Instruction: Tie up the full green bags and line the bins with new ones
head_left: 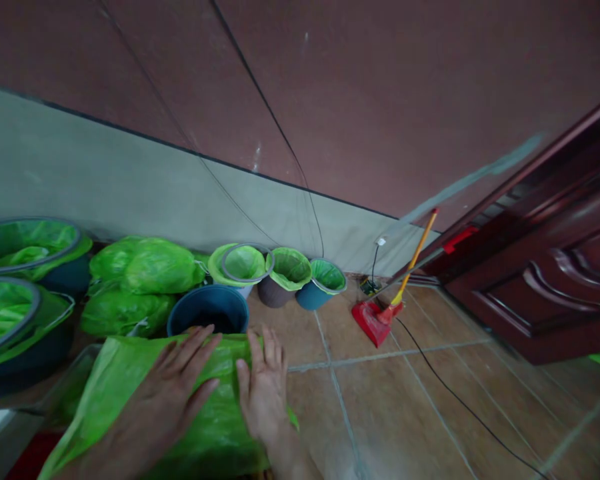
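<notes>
A green plastic bag (215,413) lies spread out in front of me, close to the camera. On its left part rests my left hand (175,387), palm down with the fingers stretched out. My right hand (263,380) lies on the bag's right side, flat, its thumb apart from the fingers. Just beyond the bag's far edge stands a blue bin (209,308) with a dark inside and no liner showing. Both sets of fingertips point towards this bin. The bag's near edge is partly hidden by my forearms.
Several bins with green liners, including a brown one (280,293), line the wall. Tied green bags (155,263) are piled left of the blue bin. A red dustpan (373,323) and yellow-handled broom (417,253) stand near a dark red door (540,287). A cable (445,383) crosses the floor.
</notes>
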The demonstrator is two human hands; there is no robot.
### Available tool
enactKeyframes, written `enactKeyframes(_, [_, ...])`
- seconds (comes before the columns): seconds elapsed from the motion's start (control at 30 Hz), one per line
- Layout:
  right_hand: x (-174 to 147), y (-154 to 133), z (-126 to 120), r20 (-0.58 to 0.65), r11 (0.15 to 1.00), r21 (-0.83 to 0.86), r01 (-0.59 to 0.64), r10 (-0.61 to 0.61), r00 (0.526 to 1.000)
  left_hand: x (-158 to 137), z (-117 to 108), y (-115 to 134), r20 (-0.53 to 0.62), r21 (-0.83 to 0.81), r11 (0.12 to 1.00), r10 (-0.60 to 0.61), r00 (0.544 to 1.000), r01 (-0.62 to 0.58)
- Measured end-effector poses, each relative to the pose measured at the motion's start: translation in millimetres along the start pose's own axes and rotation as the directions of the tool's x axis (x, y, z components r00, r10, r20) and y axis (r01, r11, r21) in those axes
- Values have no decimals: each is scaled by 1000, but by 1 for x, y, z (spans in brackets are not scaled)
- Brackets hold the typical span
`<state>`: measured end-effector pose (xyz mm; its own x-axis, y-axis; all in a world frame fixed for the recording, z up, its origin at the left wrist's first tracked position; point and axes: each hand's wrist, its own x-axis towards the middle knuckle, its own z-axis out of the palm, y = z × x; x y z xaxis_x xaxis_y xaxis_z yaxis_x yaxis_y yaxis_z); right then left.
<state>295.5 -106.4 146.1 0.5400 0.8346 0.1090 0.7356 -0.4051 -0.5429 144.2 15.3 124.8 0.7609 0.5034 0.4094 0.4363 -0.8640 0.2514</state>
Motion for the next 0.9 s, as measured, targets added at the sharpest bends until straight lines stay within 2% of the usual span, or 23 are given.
enactKeyframes(0.07, [5,-1,16,49,1000,13,-15,14,999,3,22,4,14,87,996,33,999,-34])
enactKeyframes(0.2, [8,18,40,112,981,110,-160,147,983,2,54,-3,60,184,983,-11,998,0])
enactKeyframes(0.4, [9,48,54,158,895,357,-268,225,961,3,57,-16,146,175,984,-30,989,4])
enactKeyframes(0.53, [14,56,62,193,842,431,-324,265,945,9,60,-16,196,155,986,-83,977,53])
enactKeyframes(0.6, [17,58,57,222,831,441,-339,265,938,14,54,-20,252,114,989,-120,960,94])
enactKeyframes(0.67, [18,60,44,241,820,447,-358,275,931,20,38,-28,281,52,988,-153,948,144])
enactKeyframes(0.7, [16,61,35,232,817,450,-361,284,930,21,27,-34,267,20,986,-163,950,163])
enactKeyframes(0.8, [2,66,11,148,824,451,-343,310,939,17,-8,-56,116,-26,982,-184,976,188])
enactKeyframes(0.9, [-22,69,8,145,833,446,-327,294,945,-6,-19,-74,67,-29,963,-267,961,270])
